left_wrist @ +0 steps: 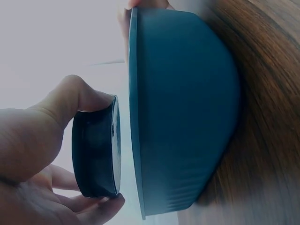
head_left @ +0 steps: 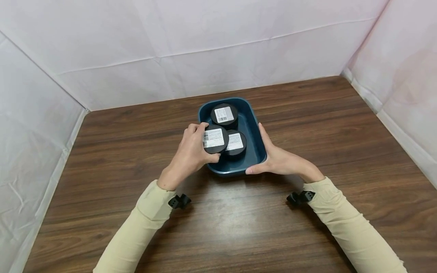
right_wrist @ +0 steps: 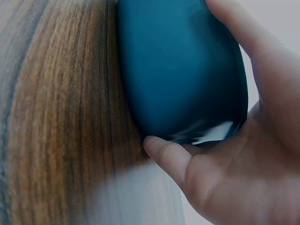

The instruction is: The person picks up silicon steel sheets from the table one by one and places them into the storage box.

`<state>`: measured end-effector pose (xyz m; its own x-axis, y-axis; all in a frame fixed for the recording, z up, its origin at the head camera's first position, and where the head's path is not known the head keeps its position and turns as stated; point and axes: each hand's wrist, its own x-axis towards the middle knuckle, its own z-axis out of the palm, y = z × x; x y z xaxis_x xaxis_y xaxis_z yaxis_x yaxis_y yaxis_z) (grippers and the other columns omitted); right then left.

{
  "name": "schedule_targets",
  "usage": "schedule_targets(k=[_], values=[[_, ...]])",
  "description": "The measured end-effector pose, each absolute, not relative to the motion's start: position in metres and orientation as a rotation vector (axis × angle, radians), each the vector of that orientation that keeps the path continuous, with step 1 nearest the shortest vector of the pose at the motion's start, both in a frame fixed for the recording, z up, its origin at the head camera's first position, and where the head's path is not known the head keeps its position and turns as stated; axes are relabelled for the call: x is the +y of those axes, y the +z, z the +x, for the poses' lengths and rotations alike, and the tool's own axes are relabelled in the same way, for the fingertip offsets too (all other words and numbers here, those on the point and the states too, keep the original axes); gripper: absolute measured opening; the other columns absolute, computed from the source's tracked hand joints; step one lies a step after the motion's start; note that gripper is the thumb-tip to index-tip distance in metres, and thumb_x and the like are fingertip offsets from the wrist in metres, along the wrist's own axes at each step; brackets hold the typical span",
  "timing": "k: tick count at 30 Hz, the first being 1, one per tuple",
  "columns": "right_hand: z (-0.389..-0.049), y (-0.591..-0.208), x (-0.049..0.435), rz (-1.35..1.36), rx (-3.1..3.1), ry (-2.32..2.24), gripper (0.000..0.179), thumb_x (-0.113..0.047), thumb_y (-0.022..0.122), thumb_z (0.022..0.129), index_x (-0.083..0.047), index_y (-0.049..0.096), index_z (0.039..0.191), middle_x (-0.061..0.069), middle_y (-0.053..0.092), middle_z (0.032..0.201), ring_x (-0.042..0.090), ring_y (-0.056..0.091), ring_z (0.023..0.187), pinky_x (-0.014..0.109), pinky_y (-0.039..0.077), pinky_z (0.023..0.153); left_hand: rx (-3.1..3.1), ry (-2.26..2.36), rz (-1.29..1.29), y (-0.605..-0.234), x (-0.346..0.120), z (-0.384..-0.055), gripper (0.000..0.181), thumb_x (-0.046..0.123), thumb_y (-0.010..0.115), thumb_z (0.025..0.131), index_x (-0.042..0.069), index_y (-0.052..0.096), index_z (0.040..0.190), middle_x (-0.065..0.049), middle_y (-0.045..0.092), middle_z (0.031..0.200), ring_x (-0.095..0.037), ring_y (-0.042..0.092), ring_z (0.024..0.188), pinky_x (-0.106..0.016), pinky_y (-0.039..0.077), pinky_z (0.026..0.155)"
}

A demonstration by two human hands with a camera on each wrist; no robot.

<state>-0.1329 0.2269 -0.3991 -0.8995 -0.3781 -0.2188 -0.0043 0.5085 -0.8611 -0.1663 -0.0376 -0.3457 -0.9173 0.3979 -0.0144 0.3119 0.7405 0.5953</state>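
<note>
My left hand (head_left: 192,149) grips a round black tin (head_left: 215,138) by its side, thumb near me and fingers on the far side. The left wrist view shows this tin (left_wrist: 96,147) raised just above the tray's rim, with a gap between them. Its white barcode label faces up in the head view. Two more black tins lie inside the blue tray (head_left: 252,132), one at the back (head_left: 224,114) and one nearer the middle (head_left: 235,143), partly hidden by the held tin. My right hand (head_left: 278,158) holds the tray's near right corner, thumb on the front wall, fingers along the right side.
The tray stands on a dark wooden table (head_left: 136,144), toward its back edge. White sheeting (head_left: 211,45) hangs behind the table and along both sides. A small black device (head_left: 179,201) is strapped at the left wrist, another (head_left: 300,197) at the right.
</note>
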Motion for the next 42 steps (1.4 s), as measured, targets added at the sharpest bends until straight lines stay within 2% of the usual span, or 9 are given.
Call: schedule_targets(k=[11, 29, 42], values=[[-0.134, -0.399, 0.226, -0.328, 2.384, -1.351, 0.138, -0.035, 0.085, 0.081, -0.039, -0.035, 0.15, 0.001, -0.025, 0.166, 0.028, -0.002, 0.155, 0.058, 0.015, 0.123, 2.772, 0.908, 0.558, -0.345, -0.029, -0.168, 0.09, 0.024, 0.084, 0.078, 0.003, 0.037, 0.152, -0.021, 0.044, 0.143, -0.033, 0.044, 0.123, -0.044, 0.049, 0.101], [-0.133, -0.397, 0.226, -0.312, 2.383, -1.312, 0.137, -0.038, 0.083, 0.083, -0.037, -0.036, 0.15, 0.004, -0.025, 0.166, 0.032, -0.001, 0.155, 0.06, 0.017, 0.122, 2.719, 0.849, 0.508, -0.344, -0.014, -0.169, 0.096, 0.028, 0.086, 0.08, 0.003, 0.032, 0.155, -0.02, 0.038, 0.151, -0.032, 0.043, 0.129, -0.043, 0.046, 0.109], [-0.131, -0.399, 0.227, -0.266, 2.351, -1.304, 0.134, -0.036, 0.081, 0.085, -0.042, -0.038, 0.147, 0.005, -0.024, 0.167, 0.033, 0.002, 0.155, 0.061, 0.019, 0.121, 2.733, 0.785, 0.467, -0.352, 0.002, -0.17, 0.098, 0.03, 0.088, 0.078, 0.003, 0.034, 0.155, -0.021, 0.04, 0.15, -0.032, 0.045, 0.129, -0.043, 0.045, 0.111]])
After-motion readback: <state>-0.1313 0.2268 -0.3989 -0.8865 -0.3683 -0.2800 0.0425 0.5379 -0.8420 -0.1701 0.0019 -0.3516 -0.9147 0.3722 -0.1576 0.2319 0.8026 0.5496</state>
